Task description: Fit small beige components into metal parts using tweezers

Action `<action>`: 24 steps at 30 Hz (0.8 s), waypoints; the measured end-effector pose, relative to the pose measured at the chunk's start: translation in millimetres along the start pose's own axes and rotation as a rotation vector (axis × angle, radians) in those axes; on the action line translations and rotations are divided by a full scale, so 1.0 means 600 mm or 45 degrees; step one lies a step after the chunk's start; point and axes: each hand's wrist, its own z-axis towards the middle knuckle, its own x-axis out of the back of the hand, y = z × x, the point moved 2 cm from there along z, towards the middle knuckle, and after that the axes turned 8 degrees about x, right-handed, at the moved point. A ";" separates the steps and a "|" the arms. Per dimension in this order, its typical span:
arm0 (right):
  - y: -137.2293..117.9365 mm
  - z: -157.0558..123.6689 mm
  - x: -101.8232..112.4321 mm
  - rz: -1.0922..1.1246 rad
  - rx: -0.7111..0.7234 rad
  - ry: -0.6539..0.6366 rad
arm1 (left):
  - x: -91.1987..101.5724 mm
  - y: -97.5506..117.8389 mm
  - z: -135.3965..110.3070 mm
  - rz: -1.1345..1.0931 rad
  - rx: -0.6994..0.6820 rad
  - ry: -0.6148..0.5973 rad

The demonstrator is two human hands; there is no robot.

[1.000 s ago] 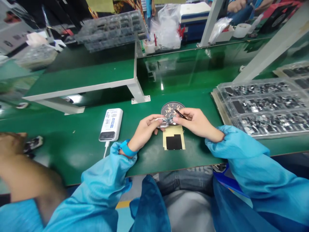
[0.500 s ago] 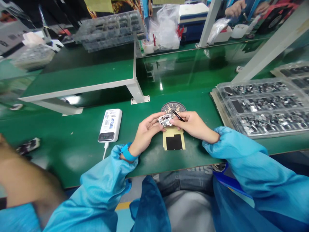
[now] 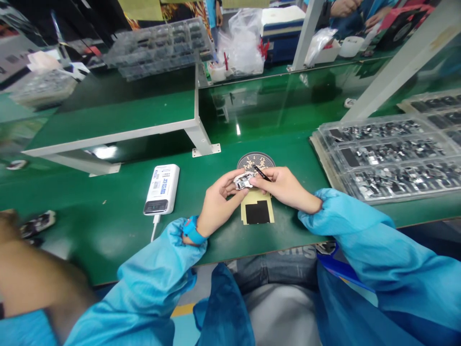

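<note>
A small white-framed electronic assembly [image 3: 244, 180] is held between the fingertips of my left hand [image 3: 220, 198]. My right hand [image 3: 288, 188] has black tweezers [image 3: 262, 173] in its grip, and its thumb rests against the assembly's right side. The tweezer tips point up and left, and I cannot tell whether they touch anything. Just behind my hands lies a round grey perforated dish [image 3: 268, 161] with several small beige pieces [image 3: 255, 160] on it. Below my hands is a yellow sheet bearing a black rectangular patch [image 3: 257, 212].
A white power bank [image 3: 162, 190] with a cable lies at left, before a raised green shelf [image 3: 118, 110]. Clear compartment trays [image 3: 392, 161] full of small parts stand at right, near a slanted white post [image 3: 396, 67]. A co-worker's arm [image 3: 36, 269] reaches in at far left.
The view has shifted slightly, moving the scene a little left. My hands keep the same hold on the assembly and the tweezers. The co-worker's arm at left has moved slightly.
</note>
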 end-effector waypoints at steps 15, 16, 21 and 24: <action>0.005 0.001 -0.003 -0.137 0.167 0.052 | 0.009 0.008 -0.004 0.140 0.003 0.101; 0.004 0.000 -0.003 -0.139 0.170 0.059 | 0.009 0.008 -0.003 0.111 0.010 0.093; 0.002 -0.001 -0.004 -0.114 0.179 0.085 | 0.008 0.006 -0.004 0.013 0.043 0.076; 0.004 -0.001 -0.003 -0.094 0.169 0.063 | 0.008 0.007 -0.003 0.014 0.038 0.084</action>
